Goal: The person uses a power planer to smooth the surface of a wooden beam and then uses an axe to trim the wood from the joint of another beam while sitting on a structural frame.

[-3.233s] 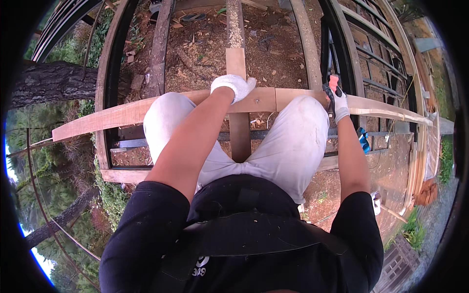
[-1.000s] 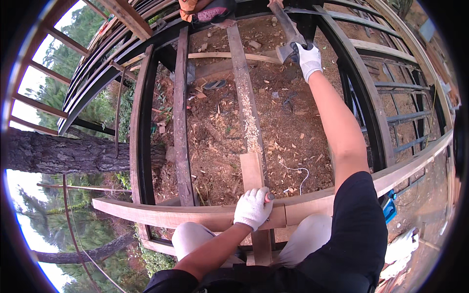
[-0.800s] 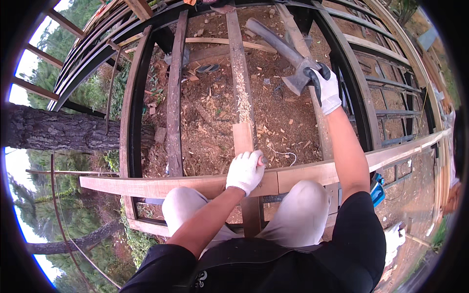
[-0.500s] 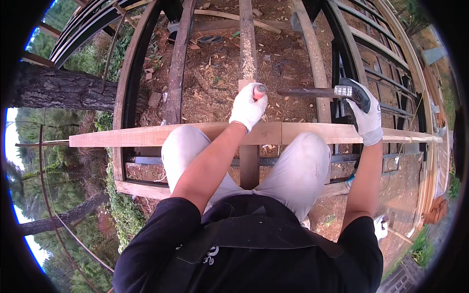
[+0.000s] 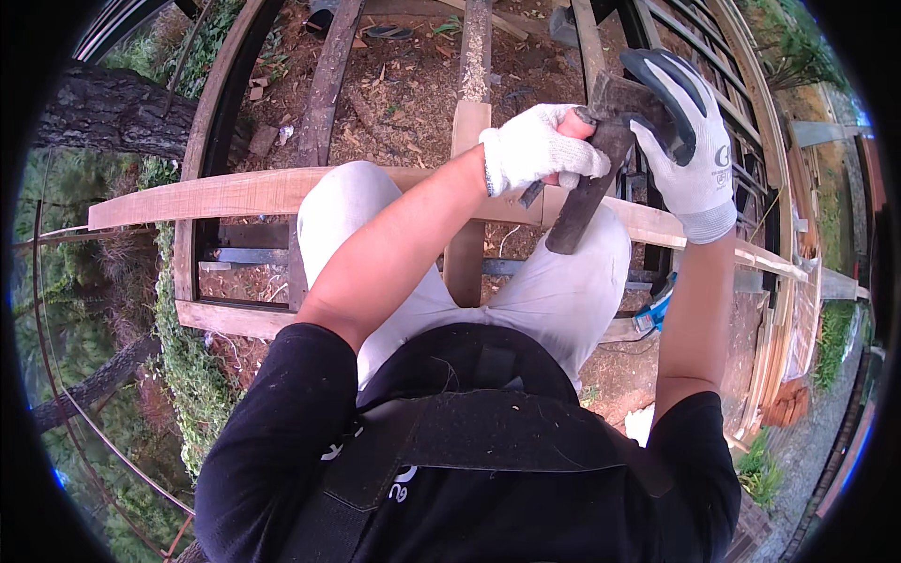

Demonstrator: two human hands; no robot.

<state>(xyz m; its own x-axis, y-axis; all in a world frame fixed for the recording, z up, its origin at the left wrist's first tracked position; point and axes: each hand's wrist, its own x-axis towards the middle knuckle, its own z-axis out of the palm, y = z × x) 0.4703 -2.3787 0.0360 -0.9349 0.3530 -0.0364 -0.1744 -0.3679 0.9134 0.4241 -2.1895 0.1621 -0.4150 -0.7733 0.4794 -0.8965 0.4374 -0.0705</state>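
My left hand (image 5: 544,150), in a white knit glove, is closed around a chisel (image 5: 574,124) with a reddish handle; a bit of dark blade (image 5: 532,194) shows below the fist. Close against it, my right hand (image 5: 690,141), in a grey and black coated glove, grips a dark mallet-like tool (image 5: 587,202). That tool slants down toward my right knee, partly covered by both hands. A pale timber beam (image 5: 216,195) runs crosswise beneath my knees. Another short pale piece (image 5: 471,122) meets it at the middle, below my left wrist.
Dark frame rails (image 5: 324,113) run away from me over ground (image 5: 404,131) strewn with wood chips. Shavings lie on the middle rail (image 5: 476,56). A tree trunk (image 5: 113,108) stands at left, stacked timber (image 5: 798,310) at right. A blue object (image 5: 655,310) sits low by my right knee.
My hands have come together to the right of the middle. The left fist moved right with the chisel, and the mallet-like tool swung from level to slanting down toward me.
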